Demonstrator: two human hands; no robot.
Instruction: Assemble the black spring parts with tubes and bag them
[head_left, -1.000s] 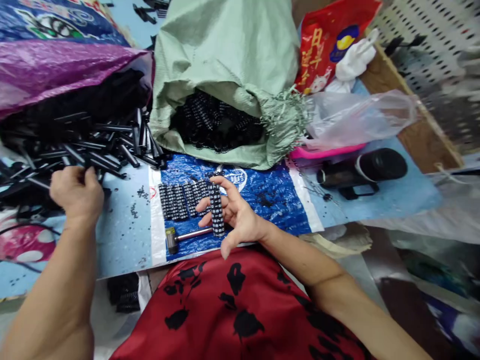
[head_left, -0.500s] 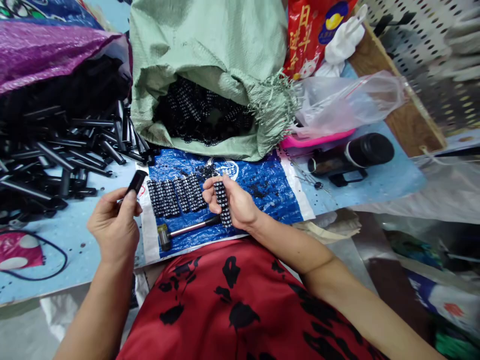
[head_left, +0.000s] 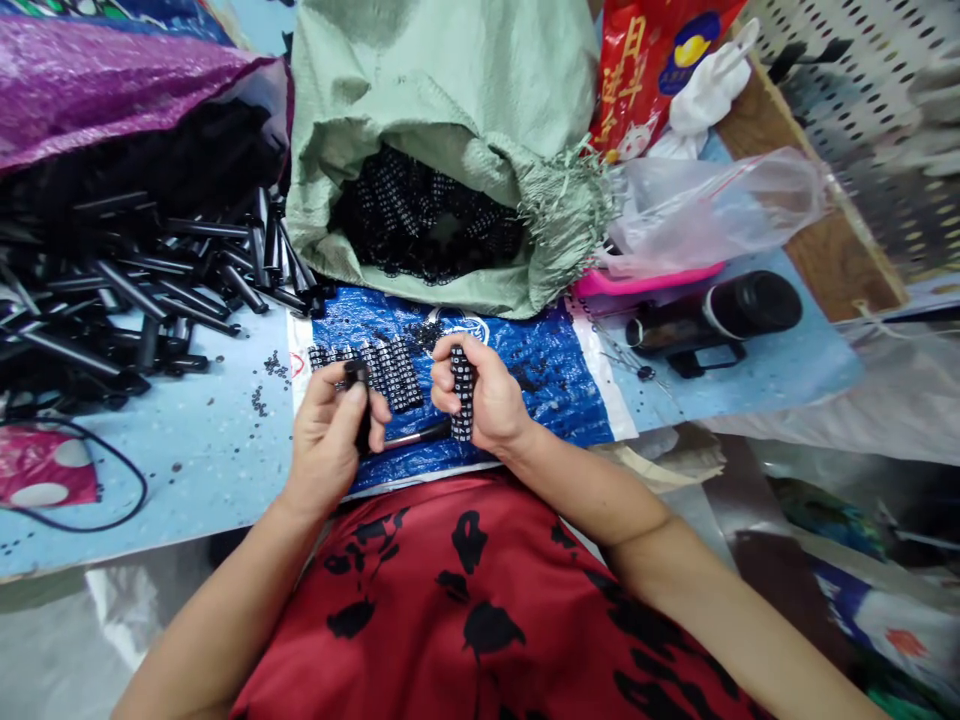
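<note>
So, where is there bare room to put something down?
Pale tabletop between the pink dotted item and left hand, barring specks; also in front of the black flask. Crowded: heaped black pieces and the middle of the blue sheet.

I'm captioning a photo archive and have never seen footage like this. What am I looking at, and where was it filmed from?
There's no machine here, just a person's two bare hands, seen by a camera worn on the head that looks forward and down. The left hand grips a plain black piece; the right hand holds a black strip with white characters. Similar strips lie on a blue plastic sheet over the light-blue table. Loose black tubes are heaped to the left, an open green sack lies ahead, and a dark bottle lies to the right.
</note>
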